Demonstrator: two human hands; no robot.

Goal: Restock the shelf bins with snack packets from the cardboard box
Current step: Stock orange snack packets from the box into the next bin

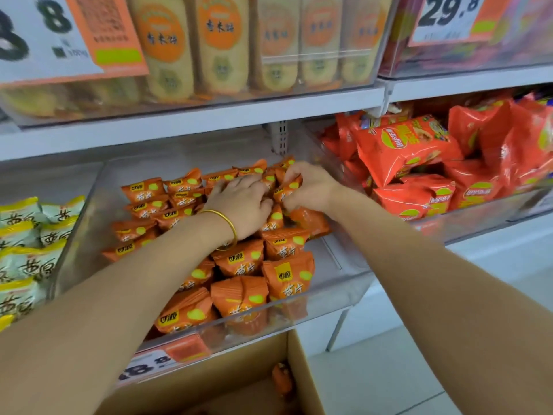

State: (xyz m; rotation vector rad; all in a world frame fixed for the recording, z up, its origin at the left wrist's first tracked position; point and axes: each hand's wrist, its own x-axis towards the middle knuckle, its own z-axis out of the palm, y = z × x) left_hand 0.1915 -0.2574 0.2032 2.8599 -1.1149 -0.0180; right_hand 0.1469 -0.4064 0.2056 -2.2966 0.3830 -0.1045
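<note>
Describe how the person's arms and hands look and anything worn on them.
The left arm and right arm are bare, no sleeves in view. The left hand and right hand wear no gloves. A thin gold bangle circles the left wrist.

The single head-worn view looks forward and down from close in front of a shop shelf. A clear bin (pixel 344 265) of orange packets (pixel 239 259) fills the middle of the frame, within arm's reach. The left forearm (pixel 119 280) and right forearm (pixel 434 265) enter from the lower corners. The upper shelf edge (pixel 191 121) slants across the upper third. The cardboard box (pixel 215 381) lies at the bottom edge, almost under the lens.
</note>
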